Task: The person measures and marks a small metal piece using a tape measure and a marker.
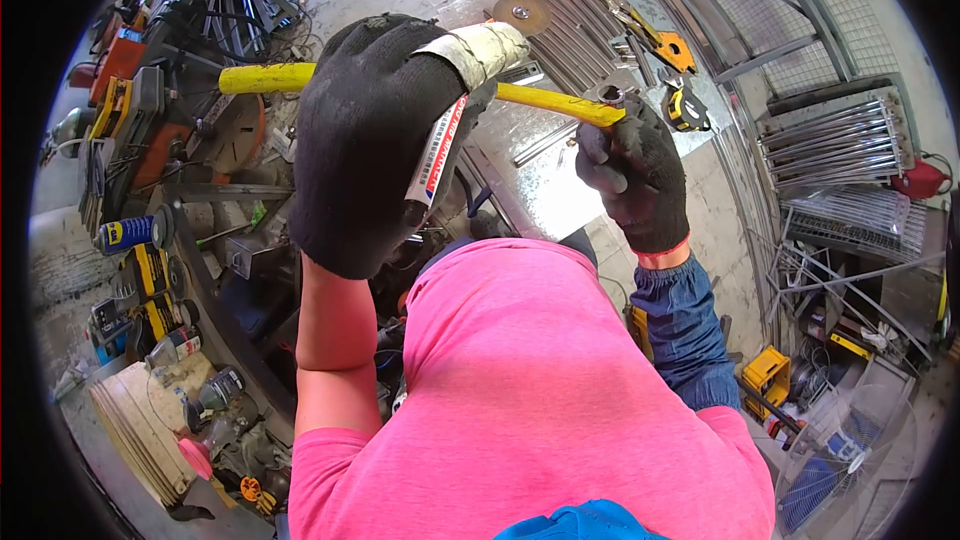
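Note:
My left hand, in a black glove, is closed around a long yellow bar-like piece that sticks out on both sides of it. A white marker pen with red and blue print lies along the same hand, its dark end pointing down. Pale wrapping covers a finger of that glove. In its black glove, my right hand has its fingers closed at the narrow right end of the yellow piece. A small metal ring-shaped end shows right by those fingertips.
Below the hands, a metal table carries several rods, a cutting disc and a yellow-black tape measure. Metal racks stand right, and a fan lower right. Tools and a blue can crowd the left.

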Demonstrator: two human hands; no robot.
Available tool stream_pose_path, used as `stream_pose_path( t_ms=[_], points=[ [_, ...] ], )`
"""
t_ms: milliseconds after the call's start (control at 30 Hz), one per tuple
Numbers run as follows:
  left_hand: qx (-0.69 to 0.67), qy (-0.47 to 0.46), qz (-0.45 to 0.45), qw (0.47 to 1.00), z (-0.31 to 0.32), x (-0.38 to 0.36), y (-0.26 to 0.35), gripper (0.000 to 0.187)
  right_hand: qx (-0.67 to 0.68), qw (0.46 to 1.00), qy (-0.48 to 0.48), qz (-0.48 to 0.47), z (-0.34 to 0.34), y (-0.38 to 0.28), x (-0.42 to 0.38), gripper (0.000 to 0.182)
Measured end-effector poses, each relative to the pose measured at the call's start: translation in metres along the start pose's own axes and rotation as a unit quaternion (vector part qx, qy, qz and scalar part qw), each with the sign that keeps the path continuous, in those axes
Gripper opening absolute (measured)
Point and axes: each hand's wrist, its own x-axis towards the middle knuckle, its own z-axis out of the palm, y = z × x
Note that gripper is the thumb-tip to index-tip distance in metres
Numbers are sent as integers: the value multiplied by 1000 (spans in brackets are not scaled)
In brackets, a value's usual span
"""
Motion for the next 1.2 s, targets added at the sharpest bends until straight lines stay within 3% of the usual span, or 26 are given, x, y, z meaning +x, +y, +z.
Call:
stream_pose_path(
  t_ms=[1000, 1067, 1100, 1167, 1200],
  points=[
    [-35, -18, -65, 997, 8, -2, -8, 26, -25, 999, 39, 2, 10, -3, -2, 22],
    [-37, -19, -80, 996, 11, -5, -10, 27, -154, 985, 74, -40, 13, -5, -1, 20],
    [-38, -19, -97, 994, 13, -6, -11, 28, -149, 985, 75, -44, 20, -11, -1, 20],
    [-55, -4, -100, 993, 17, -13, -16, 29, -349, 919, 177, -39, 39, -21, -4, 21],
    [-74, 14, -109, 991, 19, -16, -18, 31, -342, 921, 181, -43, 40, -17, -4, 21]
  ],
)
